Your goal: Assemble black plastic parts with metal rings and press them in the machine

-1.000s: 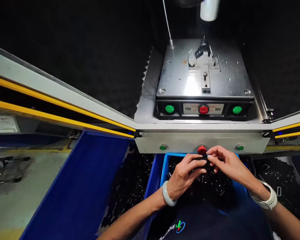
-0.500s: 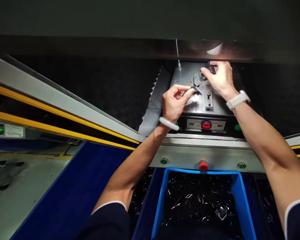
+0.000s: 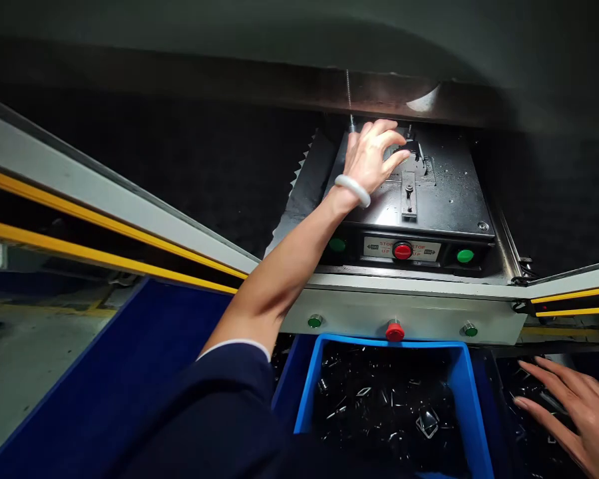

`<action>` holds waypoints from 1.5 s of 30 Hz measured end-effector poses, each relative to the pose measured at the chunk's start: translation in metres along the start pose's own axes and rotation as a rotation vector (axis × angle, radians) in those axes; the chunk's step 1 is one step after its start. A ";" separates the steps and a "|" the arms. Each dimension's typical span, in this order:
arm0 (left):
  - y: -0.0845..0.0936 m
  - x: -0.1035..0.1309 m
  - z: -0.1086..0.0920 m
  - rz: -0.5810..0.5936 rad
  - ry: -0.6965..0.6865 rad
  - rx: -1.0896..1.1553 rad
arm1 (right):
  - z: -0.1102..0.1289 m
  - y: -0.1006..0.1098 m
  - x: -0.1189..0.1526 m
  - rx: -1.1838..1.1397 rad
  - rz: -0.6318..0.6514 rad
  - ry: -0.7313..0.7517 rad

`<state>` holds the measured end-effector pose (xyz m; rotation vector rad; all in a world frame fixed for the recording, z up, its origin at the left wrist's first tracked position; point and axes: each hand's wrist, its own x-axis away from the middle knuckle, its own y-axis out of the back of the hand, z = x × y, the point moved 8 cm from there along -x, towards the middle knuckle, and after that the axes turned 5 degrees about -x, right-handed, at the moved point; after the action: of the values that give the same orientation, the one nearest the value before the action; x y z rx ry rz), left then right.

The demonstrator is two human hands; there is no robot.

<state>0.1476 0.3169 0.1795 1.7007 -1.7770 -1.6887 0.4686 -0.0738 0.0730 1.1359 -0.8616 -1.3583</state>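
beyond your one blue tub (image 3: 468,406) you have four green buttons (image 3: 465,256) and two red buttons (image 3: 395,331); half of each sit on the one grey rail (image 3: 354,316), half on the one black panel (image 3: 350,261). of your two hands, the left hand (image 3: 372,158) is beyond the tub, the right hand (image 3: 576,412) to its right. two yellow stripes (image 3: 104,257) run on either side.

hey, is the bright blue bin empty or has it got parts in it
Not empty: many glossy black parts lie inside the bright blue bin. How deep they go, I cannot tell.
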 end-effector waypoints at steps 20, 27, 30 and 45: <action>0.032 0.343 0.044 0.302 0.343 -0.080 | 0.003 -0.081 -0.082 -0.374 0.061 -0.296; 0.032 0.367 -0.015 0.225 0.385 -0.024 | 0.062 -0.096 -0.045 -0.170 0.034 -0.055; 0.002 0.386 -0.072 0.591 0.188 0.049 | 0.109 -0.144 -0.021 -0.184 0.373 0.218; -0.024 0.408 -0.106 0.711 0.316 0.232 | 0.103 -0.173 -0.014 -0.253 0.436 0.188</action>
<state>0.1003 -0.0497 -0.0249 1.0981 -2.1121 -0.8957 0.3194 -0.0502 -0.0617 0.8062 -0.7241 -0.9520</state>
